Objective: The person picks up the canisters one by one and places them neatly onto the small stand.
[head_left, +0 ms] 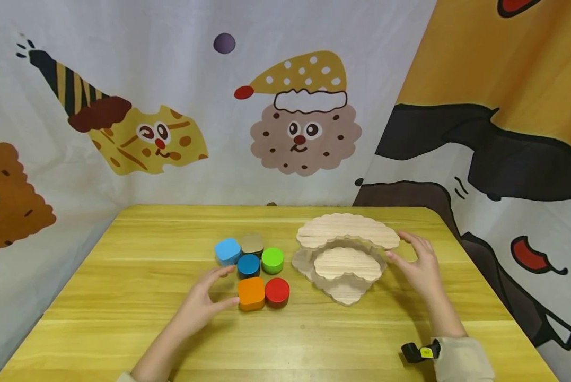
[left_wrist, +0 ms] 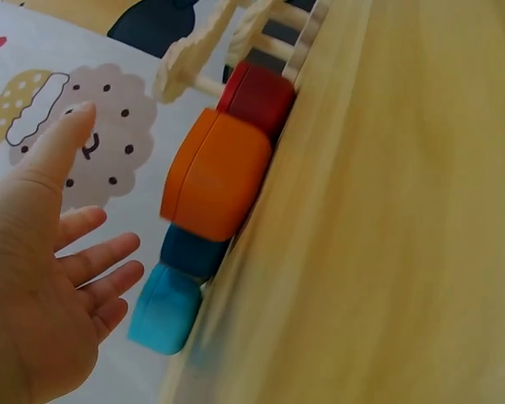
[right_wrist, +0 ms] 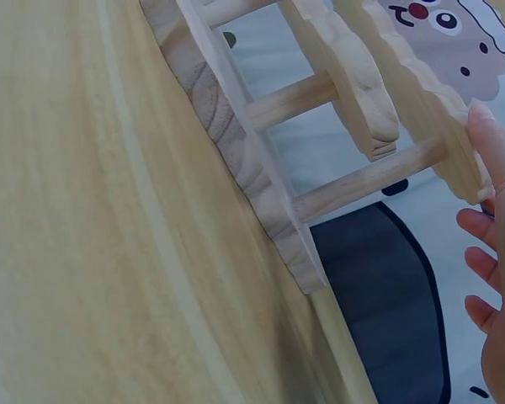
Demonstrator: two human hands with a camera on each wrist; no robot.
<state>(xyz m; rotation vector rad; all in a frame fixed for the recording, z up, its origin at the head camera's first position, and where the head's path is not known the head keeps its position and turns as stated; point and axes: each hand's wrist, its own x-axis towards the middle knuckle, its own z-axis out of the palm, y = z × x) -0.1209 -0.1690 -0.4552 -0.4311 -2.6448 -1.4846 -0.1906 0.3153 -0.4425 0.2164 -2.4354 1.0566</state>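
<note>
My left hand is beside a group of painted blocks, its thumb and fingers spread around the left side with nothing gripped. Closest to it are a rounded orange block and a dark blue round block. A red round block, a green one, a light blue block and a tan block stand against or near these. To their right, a pale wooden stand has scalloped tiers on pegs. My right hand is at the top tier's right end, thumb at the edge, fingers loosely bent.
The blocks and stand are on a yellow wood-grain table. Behind it hangs a cloth with cartoon biscuits, close to the table's back edge. A black strap device is on my right wrist.
</note>
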